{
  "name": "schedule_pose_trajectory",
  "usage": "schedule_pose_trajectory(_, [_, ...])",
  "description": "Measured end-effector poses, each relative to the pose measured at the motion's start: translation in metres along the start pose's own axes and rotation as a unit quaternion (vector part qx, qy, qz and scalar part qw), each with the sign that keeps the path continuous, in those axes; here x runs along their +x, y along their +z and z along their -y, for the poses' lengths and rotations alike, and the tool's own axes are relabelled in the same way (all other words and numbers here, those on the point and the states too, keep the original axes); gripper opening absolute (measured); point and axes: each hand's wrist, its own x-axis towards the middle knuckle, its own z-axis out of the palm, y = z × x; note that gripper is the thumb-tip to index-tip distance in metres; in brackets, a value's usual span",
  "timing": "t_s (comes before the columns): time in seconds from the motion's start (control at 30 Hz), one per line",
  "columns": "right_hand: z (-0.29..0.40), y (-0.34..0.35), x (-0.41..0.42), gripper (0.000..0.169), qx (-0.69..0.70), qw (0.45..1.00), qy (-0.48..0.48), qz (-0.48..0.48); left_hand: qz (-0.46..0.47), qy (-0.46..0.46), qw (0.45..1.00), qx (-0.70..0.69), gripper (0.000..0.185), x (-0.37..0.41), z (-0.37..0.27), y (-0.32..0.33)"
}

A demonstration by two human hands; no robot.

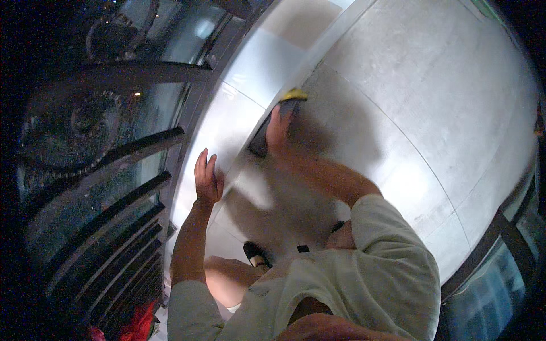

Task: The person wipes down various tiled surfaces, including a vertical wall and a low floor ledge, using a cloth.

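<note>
My right hand (279,132) reaches forward and grips a dark grey object with a yellow end (293,94), held against the floor along the edge of a pale tiled ledge (239,98). Blur and the hand hide its shape, so I cannot tell exactly what it is. My left hand (209,179) is raised beside that ledge, holding nothing, fingers slightly apart. Beneath me are pale floor tiles (405,85), darkened by my shadow.
A dark barred railing with glass panels (175,132) runs along the left. My dark shoe (254,251) and a small black object (303,248) are close below. Red fabric (138,322) lies at lower left. A dark-framed window (490,294) stands at lower right.
</note>
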Motion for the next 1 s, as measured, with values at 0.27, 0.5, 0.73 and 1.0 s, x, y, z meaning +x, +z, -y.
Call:
schedule_pose_trajectory(0.27, [0.157,-0.058,0.150,0.066,0.016,0.995,-0.094,-0.018,0.032,0.005,0.999,0.011,0.051,0.000,-0.011,-0.004])
schedule_pose_trajectory(0.5, [0.137,-0.028,0.067,0.060,-0.058,0.984,-0.142,-0.086,-0.001,0.041,0.998,-0.041,0.047,0.004,0.001,0.004])
schedule_pose_trajectory(0.73, [0.155,-0.036,0.055,0.063,-0.136,0.987,-0.062,-0.054,0.033,-0.020,0.997,0.063,0.061,0.010,-0.011,0.026])
schedule_pose_trajectory(1.0, [0.156,-0.033,0.057,0.070,-0.142,0.987,-0.037,-0.069,0.133,-0.042,0.988,0.065,0.084,0.013,-0.016,0.019])
